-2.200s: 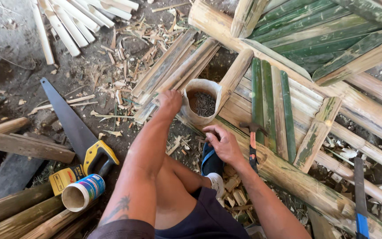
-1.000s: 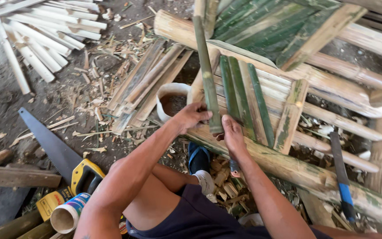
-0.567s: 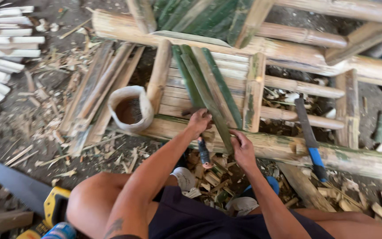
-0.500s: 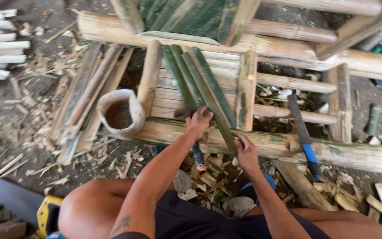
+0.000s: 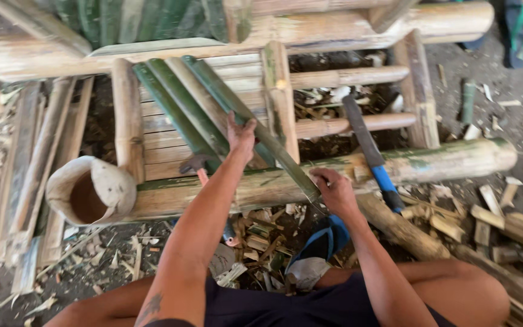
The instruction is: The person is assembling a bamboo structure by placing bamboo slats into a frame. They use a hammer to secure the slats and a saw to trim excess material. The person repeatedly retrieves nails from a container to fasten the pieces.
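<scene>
A long green bamboo slat (image 5: 255, 124) lies slanted across a bamboo frame (image 5: 455, 160). My left hand (image 5: 241, 134) grips the slat near its middle. My right hand (image 5: 333, 191) holds the slat's near end where it crosses the thick front pole of the frame. Two more green slats (image 5: 171, 103) lie side by side just left of it. A hammer (image 5: 198, 166) rests on the frame below my left forearm.
A bamboo cup (image 5: 89, 192) sits at the frame's left end. A blue-handled machete (image 5: 373, 154) leans over the front pole at right. Split bamboo strips (image 5: 28, 163) lie at left. Offcuts and shavings (image 5: 491, 215) litter the ground, and a blue sandal (image 5: 322, 239) lies by my leg.
The view swung right and closer to the frame. My left hand left the cup, and both hands now hold a green slat that lies slanted across the frame.
</scene>
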